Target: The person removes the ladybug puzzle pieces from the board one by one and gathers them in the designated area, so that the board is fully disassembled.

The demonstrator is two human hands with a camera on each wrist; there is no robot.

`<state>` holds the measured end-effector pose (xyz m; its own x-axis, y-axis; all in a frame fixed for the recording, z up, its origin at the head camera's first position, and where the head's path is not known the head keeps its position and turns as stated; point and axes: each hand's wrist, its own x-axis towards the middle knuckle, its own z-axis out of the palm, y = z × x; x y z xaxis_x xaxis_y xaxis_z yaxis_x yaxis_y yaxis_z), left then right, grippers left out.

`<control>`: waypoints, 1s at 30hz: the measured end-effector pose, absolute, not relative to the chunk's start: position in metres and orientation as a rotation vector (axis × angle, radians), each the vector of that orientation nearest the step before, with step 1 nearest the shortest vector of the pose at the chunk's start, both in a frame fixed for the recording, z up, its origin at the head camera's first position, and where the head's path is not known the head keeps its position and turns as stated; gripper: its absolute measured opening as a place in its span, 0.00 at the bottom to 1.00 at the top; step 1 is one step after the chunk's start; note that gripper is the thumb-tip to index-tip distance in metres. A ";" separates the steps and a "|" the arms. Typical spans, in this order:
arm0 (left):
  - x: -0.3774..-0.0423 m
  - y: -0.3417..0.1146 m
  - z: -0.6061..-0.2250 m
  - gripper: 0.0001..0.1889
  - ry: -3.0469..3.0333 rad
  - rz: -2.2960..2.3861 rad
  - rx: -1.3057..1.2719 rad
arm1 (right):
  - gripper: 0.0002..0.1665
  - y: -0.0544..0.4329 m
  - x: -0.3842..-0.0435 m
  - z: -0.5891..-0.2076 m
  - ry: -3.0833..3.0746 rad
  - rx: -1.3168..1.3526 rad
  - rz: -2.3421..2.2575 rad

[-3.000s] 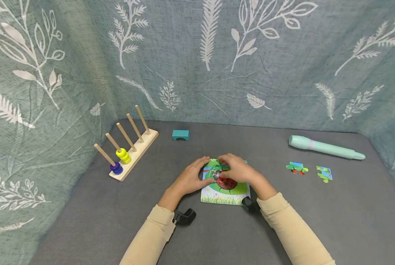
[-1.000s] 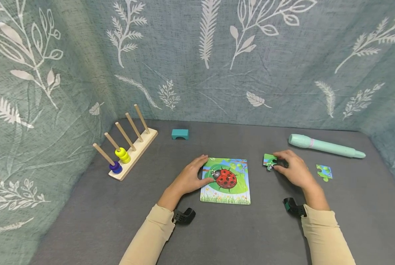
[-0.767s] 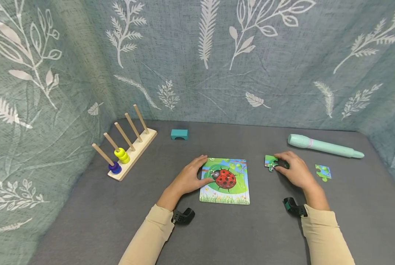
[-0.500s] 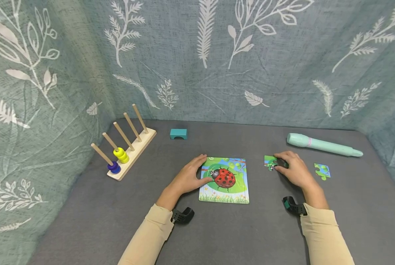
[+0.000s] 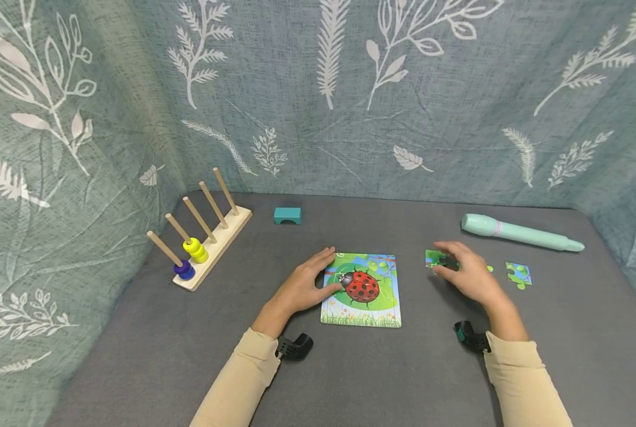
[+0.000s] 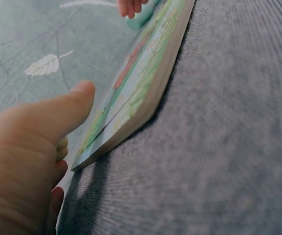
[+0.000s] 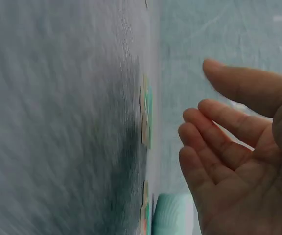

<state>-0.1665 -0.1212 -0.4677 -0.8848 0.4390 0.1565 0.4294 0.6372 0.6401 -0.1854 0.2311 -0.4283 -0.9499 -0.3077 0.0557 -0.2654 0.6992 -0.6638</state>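
Observation:
In the head view my left hand (image 5: 304, 284) lies at the left edge of a ladybug puzzle board (image 5: 357, 317), thumb over the picture and fingers near the far corner. The left wrist view shows the thumb (image 6: 70, 110) extended above the board (image 6: 131, 100), gripping nothing. My right hand (image 5: 469, 273) hovers with thumb and fingers parted around a jigsaw piece (image 5: 433, 257), partly covered by the fingers. Another jigsaw piece (image 5: 490, 268) peeks out behind that hand, mostly hidden. Further right lies a blue and green jigsaw piece (image 5: 519, 273). The right wrist view shows the palm (image 7: 239, 186) holding nothing.
A wooden peg rack (image 5: 213, 252) with yellow and blue rings stands at the left. Behind the board is a teal arch block (image 5: 288, 216). A pale green tapered stick (image 5: 520, 233) with a pink band lies at the back right, before a patterned curtain (image 5: 350, 130).
My right hand went from the board to the right and set a jigsaw piece on the table; its thumb and fingers have now parted from it. The left hand stays at the board.

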 end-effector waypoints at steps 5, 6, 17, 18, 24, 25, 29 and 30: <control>-0.162 -0.116 -0.467 0.33 2.846 1.118 0.831 | 0.30 0.217 -0.176 -0.431 2.738 -0.562 -1.160; -0.161 -0.114 -0.466 0.32 2.845 1.109 0.857 | 0.30 0.213 -0.174 -0.431 2.717 -0.581 -1.170; -0.148 -0.085 -0.464 0.29 2.772 0.928 1.130 | 0.28 0.178 -0.156 -0.442 2.562 -0.767 -1.266; -0.147 -0.083 -0.464 0.29 2.765 0.914 1.133 | 0.28 0.175 -0.155 -0.444 2.571 -0.779 -1.257; -0.146 -0.080 -0.466 0.31 2.745 0.852 1.113 | 0.31 0.168 -0.152 -0.453 2.690 -0.819 -1.119; -0.145 -0.080 -0.466 0.31 2.743 0.854 1.113 | 0.32 0.167 -0.152 -0.454 2.704 -0.822 -1.093; -0.146 -0.082 -0.465 0.31 2.734 0.853 1.121 | 0.33 0.166 -0.151 -0.457 2.724 -0.849 -1.023; -0.146 -0.082 -0.465 0.31 2.734 0.853 1.125 | 0.33 0.166 -0.151 -0.457 2.724 -0.851 -1.018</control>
